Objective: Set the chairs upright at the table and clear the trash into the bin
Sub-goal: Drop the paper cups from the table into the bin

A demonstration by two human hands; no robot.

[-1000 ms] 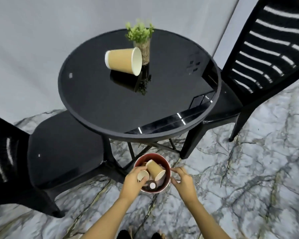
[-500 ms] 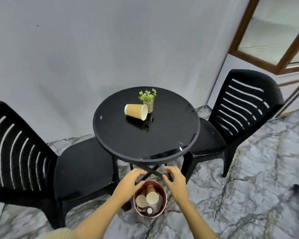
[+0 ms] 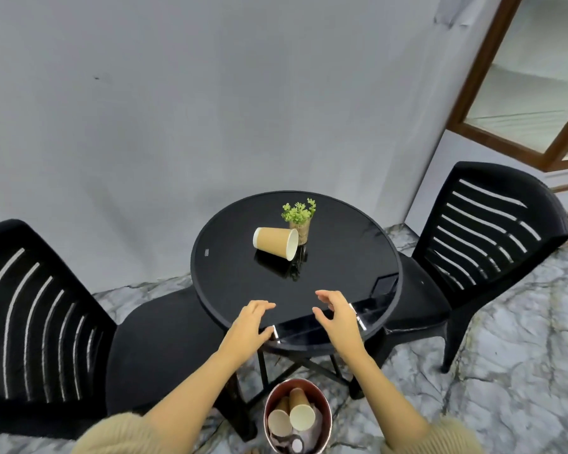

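Chairs of black moulded plastic with slatted backs stood upright on either side of a round black glossy table, the left chair with its seat tucked against the table edge and the right chair with its seat partly under the rim. On the tabletop a tan ribbed paper cup lay on its side, its white mouth turned to the right and touching or nearly touching a small glass pot of green sprigs that stood upright just behind it. Below the near edge of the table, on the grey veined marble floor, stood a small round copper-red bin holding at least two more tan paper cups, mouths up toward the camera, with crumpled scraps beneath them. Above the near part of the tabletop hovered both bare hands, well short of the fallen cup. The left hand was spread with fingers loosely extended, holding nothing; the right hand was likewise empty, fingers curved and apart. Beige knitted sleeves showed at the bottom corners. A plain grey wall stood behind, with a brown wooden window frame at the upper right.
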